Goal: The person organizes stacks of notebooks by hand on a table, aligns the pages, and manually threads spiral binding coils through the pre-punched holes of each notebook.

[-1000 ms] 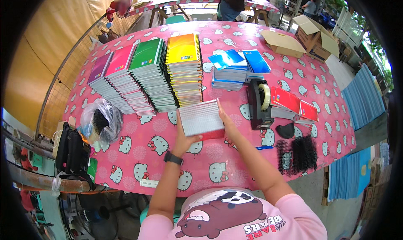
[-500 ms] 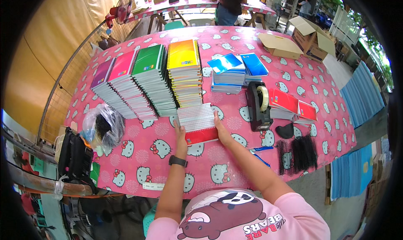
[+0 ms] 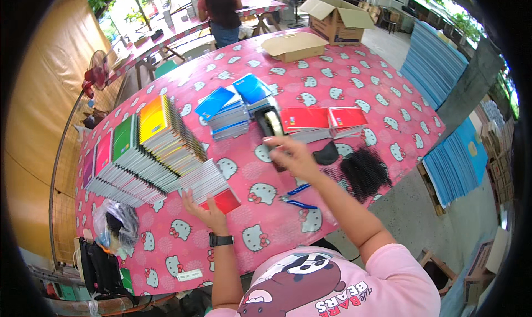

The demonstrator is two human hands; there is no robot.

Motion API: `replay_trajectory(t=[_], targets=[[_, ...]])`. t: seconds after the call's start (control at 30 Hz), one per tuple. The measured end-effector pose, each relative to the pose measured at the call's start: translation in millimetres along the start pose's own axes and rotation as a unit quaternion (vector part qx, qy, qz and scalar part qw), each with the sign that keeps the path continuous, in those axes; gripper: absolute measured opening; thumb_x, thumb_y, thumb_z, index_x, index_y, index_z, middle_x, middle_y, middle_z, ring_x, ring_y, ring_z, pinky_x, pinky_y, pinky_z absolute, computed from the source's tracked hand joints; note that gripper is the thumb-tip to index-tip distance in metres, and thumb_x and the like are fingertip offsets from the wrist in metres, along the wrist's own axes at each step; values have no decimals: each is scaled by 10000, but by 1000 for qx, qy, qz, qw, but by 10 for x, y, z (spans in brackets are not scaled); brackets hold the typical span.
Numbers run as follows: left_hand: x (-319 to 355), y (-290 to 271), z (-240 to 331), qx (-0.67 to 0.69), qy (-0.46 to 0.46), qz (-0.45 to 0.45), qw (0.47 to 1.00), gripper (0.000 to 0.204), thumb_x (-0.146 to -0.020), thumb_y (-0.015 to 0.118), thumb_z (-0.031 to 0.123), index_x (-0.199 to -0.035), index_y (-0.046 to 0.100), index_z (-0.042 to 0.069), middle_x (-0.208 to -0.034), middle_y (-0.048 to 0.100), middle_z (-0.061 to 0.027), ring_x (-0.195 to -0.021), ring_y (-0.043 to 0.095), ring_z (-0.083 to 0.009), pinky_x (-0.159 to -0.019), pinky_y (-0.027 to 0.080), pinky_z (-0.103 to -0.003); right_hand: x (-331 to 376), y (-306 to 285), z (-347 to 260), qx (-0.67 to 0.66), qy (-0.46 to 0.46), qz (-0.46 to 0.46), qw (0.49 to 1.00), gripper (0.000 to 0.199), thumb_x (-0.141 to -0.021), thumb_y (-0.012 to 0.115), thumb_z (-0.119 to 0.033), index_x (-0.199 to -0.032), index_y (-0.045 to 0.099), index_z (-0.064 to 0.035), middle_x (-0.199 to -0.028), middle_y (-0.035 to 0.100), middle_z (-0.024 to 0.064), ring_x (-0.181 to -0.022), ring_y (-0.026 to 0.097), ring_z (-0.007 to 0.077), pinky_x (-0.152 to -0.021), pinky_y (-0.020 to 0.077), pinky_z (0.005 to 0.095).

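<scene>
A fanned stack of notebooks with a red cover [image 3: 226,201] lies in front of the yellow notebooks. My left hand [image 3: 208,214] rests against its near left side, thumb and fingers apart. Beyond it, my right hand [image 3: 293,159] reaches over the near end of a black tape dispenser [image 3: 265,120]. Its fingers look stretched out, slightly blurred, with no held thing visible. Spiral-bound notebooks stand in tall piles at the left: yellow [image 3: 153,118], green [image 3: 126,137], pink [image 3: 103,152] and purple [image 3: 88,167]. Red notebooks [image 3: 305,118] lie beyond the right hand.
Blue notebooks [image 3: 215,103] are stacked past the dispenser. Blue-handled pliers [image 3: 299,199], a black pouch-like piece [image 3: 326,153] and black binding coils [image 3: 366,173] lie right. A plastic bag [image 3: 116,225] sits left, a cardboard box [image 3: 339,26] far back. A person [image 3: 221,12] stands beyond.
The view has turned right. My right hand has let go of the red notebook stack and moved over to the tape dispenser. My left hand stays at the stack.
</scene>
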State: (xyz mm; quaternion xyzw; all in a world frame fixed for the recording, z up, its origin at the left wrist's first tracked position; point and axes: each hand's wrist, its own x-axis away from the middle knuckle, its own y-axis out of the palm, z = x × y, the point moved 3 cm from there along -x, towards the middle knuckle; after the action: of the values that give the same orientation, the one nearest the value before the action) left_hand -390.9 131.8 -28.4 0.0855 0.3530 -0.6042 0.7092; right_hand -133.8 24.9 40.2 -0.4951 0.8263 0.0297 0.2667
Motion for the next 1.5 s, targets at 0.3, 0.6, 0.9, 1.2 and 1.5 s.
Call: replay_trajectory(t=[0.3,0.6,0.9,1.2,1.5], targets=[[913,1640,1577,309,-105,-481,814,404,-818,620,148,-1188,523,19,-1186,538,-108,-1022,538,-194,-849,445,-324,485,-3076,1335,124,261,315,904,359,-858,569,-255,-1106,585,4,-1007,635,90,-899,589,175,-823,449,292],[1290,2888,2110,247,-201,-517,795,631,-788,671,172,-1286,373,-77,-1060,538,-174,-739,578,-138,-625,489,-256,305,-3076,1920,63,451,146,878,803,-807,441,-681,-1222,506,3,-1261,506,195,-1148,476,317,-895,380,492],[1378,2767,2148,322,-296,-449,779,380,-830,605,121,-1181,518,5,-1097,549,-81,-1034,499,-154,-903,395,-276,172,-3064,2261,-88,523,156,833,727,-751,503,-709,-1095,564,-71,-963,607,86,-877,568,233,-807,445,406],[1219,2245,1819,323,-347,-393,788,345,-813,612,69,-1140,528,0,-1036,567,-78,-946,537,-131,-833,430,-247,47,-2869,1655,-217,502,117,829,868,-650,681,-639,-1192,483,10,-1104,581,203,-951,603,298,-813,495,452],[1162,1887,1550,320,-369,-336,805,318,-825,583,73,-1130,532,1,-987,572,-52,-906,537,-115,-815,427,-239,30,-2839,1974,-35,533,126,836,744,-694,681,-495,-1179,514,44,-1079,596,194,-972,595,302,-802,483,420]])
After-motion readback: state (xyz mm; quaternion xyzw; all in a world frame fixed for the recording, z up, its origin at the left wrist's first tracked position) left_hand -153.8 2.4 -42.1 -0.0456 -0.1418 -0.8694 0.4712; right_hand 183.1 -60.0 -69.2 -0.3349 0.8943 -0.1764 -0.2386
